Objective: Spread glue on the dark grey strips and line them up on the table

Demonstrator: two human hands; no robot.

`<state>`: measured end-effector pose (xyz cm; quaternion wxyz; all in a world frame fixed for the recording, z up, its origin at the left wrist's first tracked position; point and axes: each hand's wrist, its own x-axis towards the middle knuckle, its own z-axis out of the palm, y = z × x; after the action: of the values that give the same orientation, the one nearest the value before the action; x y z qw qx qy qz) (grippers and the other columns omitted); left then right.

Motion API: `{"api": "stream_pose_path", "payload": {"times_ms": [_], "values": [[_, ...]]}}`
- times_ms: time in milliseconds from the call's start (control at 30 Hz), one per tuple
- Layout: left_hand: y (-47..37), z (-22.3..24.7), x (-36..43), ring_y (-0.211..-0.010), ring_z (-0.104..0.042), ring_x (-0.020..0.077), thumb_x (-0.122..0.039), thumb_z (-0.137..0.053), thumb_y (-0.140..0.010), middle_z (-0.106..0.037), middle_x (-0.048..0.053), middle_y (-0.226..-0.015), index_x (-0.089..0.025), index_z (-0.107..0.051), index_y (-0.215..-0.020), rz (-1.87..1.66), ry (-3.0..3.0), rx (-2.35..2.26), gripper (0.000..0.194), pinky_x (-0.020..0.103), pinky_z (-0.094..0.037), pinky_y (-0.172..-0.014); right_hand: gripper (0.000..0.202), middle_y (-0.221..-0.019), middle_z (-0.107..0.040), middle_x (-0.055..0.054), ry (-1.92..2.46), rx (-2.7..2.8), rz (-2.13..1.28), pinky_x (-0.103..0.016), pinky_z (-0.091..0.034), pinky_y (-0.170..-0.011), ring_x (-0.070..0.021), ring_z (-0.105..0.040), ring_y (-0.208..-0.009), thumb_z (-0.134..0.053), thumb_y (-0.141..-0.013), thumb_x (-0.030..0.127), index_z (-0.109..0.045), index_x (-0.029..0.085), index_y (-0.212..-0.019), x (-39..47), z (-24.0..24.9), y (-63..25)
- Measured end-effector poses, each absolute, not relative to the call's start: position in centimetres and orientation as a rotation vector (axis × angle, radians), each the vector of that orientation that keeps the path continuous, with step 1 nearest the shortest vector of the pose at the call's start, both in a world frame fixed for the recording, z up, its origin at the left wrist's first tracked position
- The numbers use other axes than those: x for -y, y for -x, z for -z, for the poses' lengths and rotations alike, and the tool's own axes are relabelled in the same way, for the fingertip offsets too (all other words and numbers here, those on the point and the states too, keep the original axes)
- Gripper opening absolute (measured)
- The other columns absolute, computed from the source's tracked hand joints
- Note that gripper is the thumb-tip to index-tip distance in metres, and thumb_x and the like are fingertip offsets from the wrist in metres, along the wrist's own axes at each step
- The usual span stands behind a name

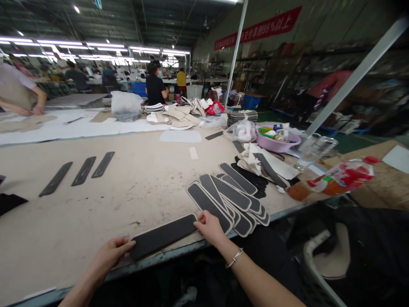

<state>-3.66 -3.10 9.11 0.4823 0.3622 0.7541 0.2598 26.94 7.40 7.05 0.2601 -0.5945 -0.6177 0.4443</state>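
Observation:
A long dark rectangular panel with a thin pale edge lies along the front edge of the table. My left hand pinches its left end between thumb and fingers. At the panel's other end, the fingers of my right hand are closed on the corner. Just beyond my right hand spreads a fanned pile of rounded dark strips with pale borders. To the far left, three narrow dark grey pieces lie apart from each other on the tabletop.
A tilted bottle with a red cap and a clear jar are at the right edge. Behind the pile are beige scraps and a pink basin. A metal pole rises at the back. Other people work farther off.

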Motion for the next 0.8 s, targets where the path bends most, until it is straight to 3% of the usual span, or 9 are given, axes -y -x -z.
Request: {"api": "stream_pose_path", "payload": {"times_ms": [133,267,500,800], "values": [[3.7,-8.6,2.1,-0.050,-0.038,0.0113,-0.068,-0.050,-0.052,-0.042,-0.004,-0.046,-0.018,-0.052,-0.057,-0.479,-1.136,-1.991,0.049,0.023,-0.026,-0.052,0.015,-0.053,-0.054,0.006,1.672,1.796,-1.024,-0.022,-0.040,-0.058,-0.0129,-0.057,-0.056,-0.061,-0.069,0.017,-0.047,0.022,-0.066,-7.5,-6.9,-27.0],[3.5,-8.7,1.7,-0.056,-0.048,0.0152,-0.053,-0.046,-0.064,-0.051,-0.002,-0.050,-0.019,-0.055,-0.056,-0.329,-1.241,-2.078,0.035,0.024,-0.031,-0.056,0.013,-0.054,-0.055,0.006,1.717,1.883,-0.923,-0.023,-0.039,-0.060,-0.0136,-0.056,-0.057,-0.062,-0.070,0.020,-0.050,0.022,-0.065,-7.6,-6.8,-27.0],[2.9,-8.8,2.0,-0.059,-0.053,0.0146,-0.037,-0.047,-0.076,-0.055,-0.001,-0.054,-0.019,-0.055,-0.058,-0.217,-1.259,-2.167,0.027,0.023,-0.031,-0.056,0.009,-0.056,-0.059,0.004,1.713,2.019,-0.877,-0.023,-0.038,-0.060,-0.0148,-0.057,-0.059,-0.057,-0.073,0.024,-0.050,0.022,-0.067,-7.3,-6.9,-27.3],[2.4,-8.5,2.3,-0.063,-0.056,0.0153,-0.036,-0.049,-0.080,-0.061,0.001,-0.059,-0.018,-0.058,-0.063,-0.191,-1.261,-2.226,0.026,0.023,-0.031,-0.057,0.012,-0.057,-0.061,0.003,1.717,2.089,-0.853,-0.024,-0.038,-0.059,-0.0154,-0.058,-0.059,-0.055,-0.074,0.029,-0.051,0.023,-0.065,-7.2,-7.1,-27.6]]}}
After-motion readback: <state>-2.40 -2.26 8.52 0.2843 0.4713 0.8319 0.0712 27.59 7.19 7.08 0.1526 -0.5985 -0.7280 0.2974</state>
